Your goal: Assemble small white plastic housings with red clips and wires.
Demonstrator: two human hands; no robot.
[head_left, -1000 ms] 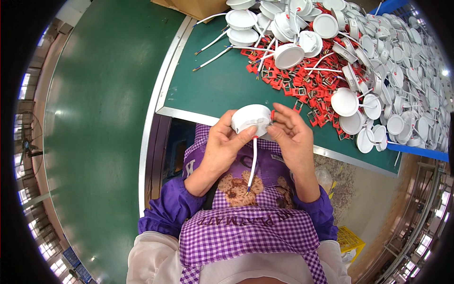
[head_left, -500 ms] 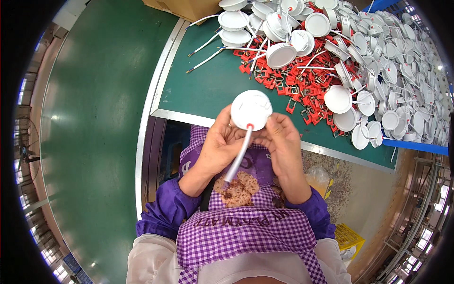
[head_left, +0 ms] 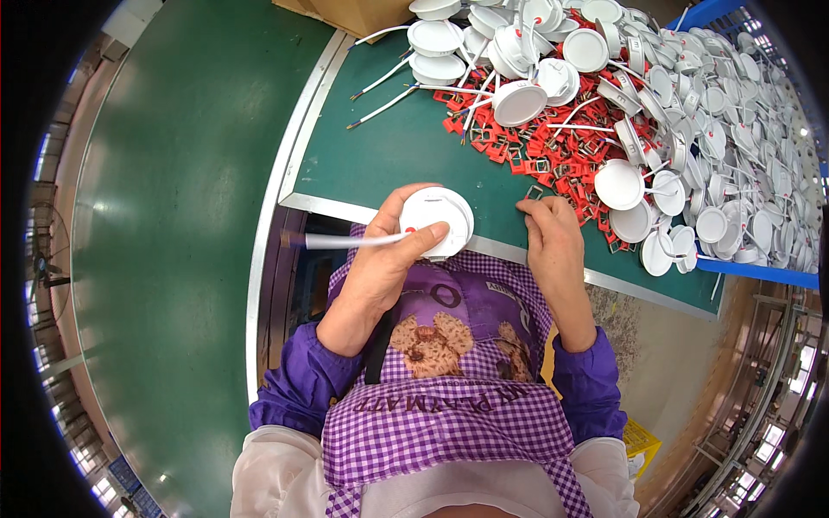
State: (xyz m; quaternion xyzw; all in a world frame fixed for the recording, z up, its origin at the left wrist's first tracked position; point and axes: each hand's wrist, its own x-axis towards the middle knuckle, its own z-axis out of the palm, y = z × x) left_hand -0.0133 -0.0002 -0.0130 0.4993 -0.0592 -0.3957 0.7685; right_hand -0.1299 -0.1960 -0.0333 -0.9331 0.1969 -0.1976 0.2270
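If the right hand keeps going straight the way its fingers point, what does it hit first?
The right hand points up the green table toward the heap. First in line is the small metal clip just beyond its fingertips, then the red clips. Depth is hard to judge here.

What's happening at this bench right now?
A person in a purple checked apron sits at a green table. The left hand holds a round white lamp with its white cable sticking out to the left. The right hand rests at the table edge, fingertips at a small red clip by the pile of red clips. More white lamps are heaped beyond.
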